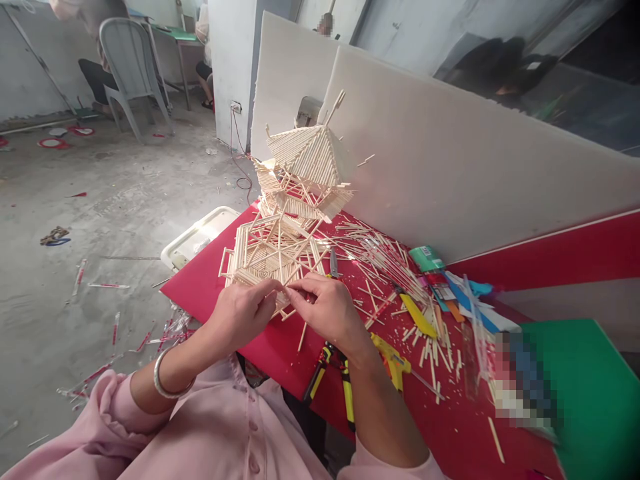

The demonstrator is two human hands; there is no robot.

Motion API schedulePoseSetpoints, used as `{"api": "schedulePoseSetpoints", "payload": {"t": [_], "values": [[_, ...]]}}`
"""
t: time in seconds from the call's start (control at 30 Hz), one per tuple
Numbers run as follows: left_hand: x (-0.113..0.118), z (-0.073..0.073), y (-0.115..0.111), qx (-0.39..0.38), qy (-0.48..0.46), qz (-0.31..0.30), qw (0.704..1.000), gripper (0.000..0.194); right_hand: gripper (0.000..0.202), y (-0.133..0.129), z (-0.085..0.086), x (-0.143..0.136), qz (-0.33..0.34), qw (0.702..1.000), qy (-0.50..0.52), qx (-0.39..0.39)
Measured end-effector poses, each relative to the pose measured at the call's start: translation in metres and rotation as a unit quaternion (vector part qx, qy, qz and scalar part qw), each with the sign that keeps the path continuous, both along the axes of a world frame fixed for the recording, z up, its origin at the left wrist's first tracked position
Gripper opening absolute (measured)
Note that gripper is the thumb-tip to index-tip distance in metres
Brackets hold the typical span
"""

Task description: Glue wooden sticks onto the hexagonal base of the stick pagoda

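My left hand (247, 312) and my right hand (325, 308) meet fingertip to fingertip over the near edge of a wooden stick frame (245, 250). Both are closed in a pinch; whatever lies between the fingertips is too small to make out. Behind the frame rises a tiered model tower (310, 157) of thin wooden sticks with a pointed roof. Cutting pliers (346, 390) with black and yellow handles lie partly hidden beneath my right hand and forearm. Close to that forearm is a yellow glue gun (393, 360).
Loose wooden sticks (373, 250) cover the right part of the red tabletop (200, 287), near a yellow-handled tool (417, 317) and a green roll (426, 259). White boards (425, 153) stand behind. A white stool (193, 233) is at the left. Wrapper scraps litter the floor; people sit farther back.
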State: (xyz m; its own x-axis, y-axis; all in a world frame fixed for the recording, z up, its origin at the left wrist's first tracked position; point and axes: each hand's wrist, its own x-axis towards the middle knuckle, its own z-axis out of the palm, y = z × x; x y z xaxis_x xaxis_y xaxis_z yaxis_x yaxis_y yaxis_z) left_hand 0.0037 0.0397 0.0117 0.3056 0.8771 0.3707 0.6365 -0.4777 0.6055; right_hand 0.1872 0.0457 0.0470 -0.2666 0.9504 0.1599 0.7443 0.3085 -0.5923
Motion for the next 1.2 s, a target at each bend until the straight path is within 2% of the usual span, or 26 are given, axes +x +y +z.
{"api": "schedulePoseSetpoints", "payload": {"t": [0.37, 0.43, 0.53, 0.63, 0.77, 0.8, 0.87, 1.0, 1.1, 1.2], "values": [[0.000, 0.001, 0.000, -0.043, -0.021, -0.005, 0.999, 0.028, 0.013, -0.005, -0.004, -0.008, -0.048, 0.999, 0.009, 0.017], [0.000, 0.003, -0.001, -0.063, -0.053, -0.005, 0.997, 0.026, 0.013, -0.007, -0.004, -0.009, -0.055, 0.998, 0.006, 0.006], [-0.001, 0.009, -0.006, -0.110, -0.149, 0.003, 0.983, 0.021, 0.015, -0.017, 0.001, -0.009, -0.045, 0.999, 0.005, 0.022], [-0.001, 0.015, -0.014, -0.226, -0.264, -0.055, 0.936, 0.029, 0.018, -0.037, 0.007, -0.008, -0.002, 0.997, 0.007, 0.077], [0.004, 0.012, -0.028, -0.444, -0.362, -0.166, 0.803, 0.042, 0.017, -0.066, 0.002, -0.004, 0.011, 0.990, -0.021, 0.136], [0.007, 0.008, -0.032, -0.476, -0.372, -0.180, 0.776, 0.042, 0.016, -0.072, -0.002, -0.003, 0.006, 0.989, -0.031, 0.145], [0.015, -0.001, -0.037, -0.512, -0.387, -0.195, 0.742, 0.043, 0.015, -0.083, -0.011, 0.002, -0.006, 0.987, -0.041, 0.154], [0.036, -0.017, -0.045, -0.544, -0.399, -0.188, 0.714, 0.045, 0.014, -0.107, -0.031, 0.019, -0.052, 0.992, 0.011, 0.118], [0.051, -0.024, -0.048, -0.560, -0.409, -0.157, 0.703, 0.045, 0.021, -0.131, -0.053, 0.038, -0.144, 0.985, 0.038, 0.088], [0.062, -0.029, -0.049, -0.568, -0.418, -0.119, 0.699, 0.045, 0.029, -0.146, -0.077, 0.058, -0.240, 0.967, -0.012, 0.080]]}}
